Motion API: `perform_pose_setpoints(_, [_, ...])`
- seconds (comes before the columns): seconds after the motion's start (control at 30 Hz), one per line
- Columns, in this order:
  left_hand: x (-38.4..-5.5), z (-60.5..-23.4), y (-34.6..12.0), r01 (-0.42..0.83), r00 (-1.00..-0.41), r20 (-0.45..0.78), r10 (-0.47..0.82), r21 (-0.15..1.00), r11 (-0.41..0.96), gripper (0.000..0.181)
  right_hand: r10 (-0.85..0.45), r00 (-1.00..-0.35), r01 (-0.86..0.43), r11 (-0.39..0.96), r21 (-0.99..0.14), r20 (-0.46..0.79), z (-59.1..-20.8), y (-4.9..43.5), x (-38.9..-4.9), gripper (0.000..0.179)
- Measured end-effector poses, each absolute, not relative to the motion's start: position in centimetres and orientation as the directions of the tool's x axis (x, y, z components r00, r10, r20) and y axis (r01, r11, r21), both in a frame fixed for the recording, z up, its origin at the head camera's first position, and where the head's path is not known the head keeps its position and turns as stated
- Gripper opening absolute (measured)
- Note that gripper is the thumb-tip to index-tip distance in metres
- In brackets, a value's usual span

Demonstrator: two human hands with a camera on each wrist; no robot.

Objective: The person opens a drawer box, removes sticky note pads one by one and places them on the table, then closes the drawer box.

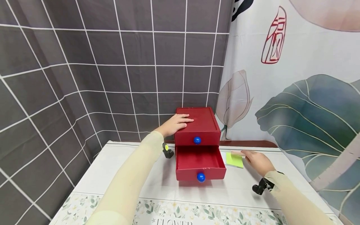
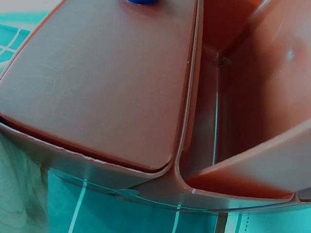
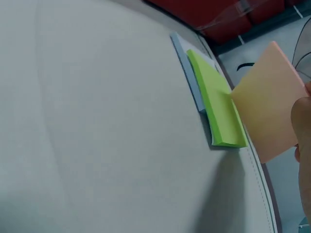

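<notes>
My left hand (image 1: pixel 175 124) rests on the left part of the top of a red two-drawer box (image 1: pixel 201 117), fingers stretched out. The upper drawer (image 1: pixel 182 139) is closed; the lower drawer (image 1: pixel 187 175) is pulled out, and no contents show inside it. To the right of the box, my right hand (image 1: pixel 258 162) pinches a pink sticky-note pad (image 3: pixel 269 99) at its edge, tilted up. Close beneath it on the table lies a green sticky-note pad (image 3: pixel 216 97), partly over a light blue pad (image 3: pixel 188 73).
Blue round knobs (image 1: pixel 201 177) stick out from the drawer fronts. The white table (image 1: pixel 121 156) carries a floral printed cloth border (image 1: pixel 180 211) at the near side. A grey checked curtain (image 1: pixel 112 78) hangs behind and left, a leaf-patterned one (image 1: pixel 244 56) at right.
</notes>
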State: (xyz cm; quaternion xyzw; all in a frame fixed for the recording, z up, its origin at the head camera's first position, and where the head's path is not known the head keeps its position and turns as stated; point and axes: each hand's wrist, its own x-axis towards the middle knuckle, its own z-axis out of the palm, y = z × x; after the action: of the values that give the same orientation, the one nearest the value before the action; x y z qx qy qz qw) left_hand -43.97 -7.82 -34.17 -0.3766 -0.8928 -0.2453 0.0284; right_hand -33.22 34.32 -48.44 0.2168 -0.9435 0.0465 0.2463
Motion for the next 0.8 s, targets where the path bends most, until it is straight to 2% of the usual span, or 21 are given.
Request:
perform_pose_setpoints(0.23, [-44.1,-34.2,-7.8,0.695,-0.708,0.244,0.663,0.407,0.592,0.046,-0.387,-0.787,-0.426,0.904,0.031,0.480,-49.0,34.2,-32.9,0.034])
perform_pose_setpoints(0.47, [-44.1,-34.3,-7.8,0.690,-0.713,0.240,0.659,0.407,0.599,0.046,-0.420,-0.809,-0.422,0.902,0.092,0.411,-49.8,33.7,-32.3,0.028])
perform_pose_setpoints(0.8, [-44.2,-34.3,-7.8,0.683,-0.718,0.235,0.656,0.424,0.595,0.046,-0.425,-0.845,-0.415,0.904,0.104,0.325,-50.3,33.2,-31.7,0.026])
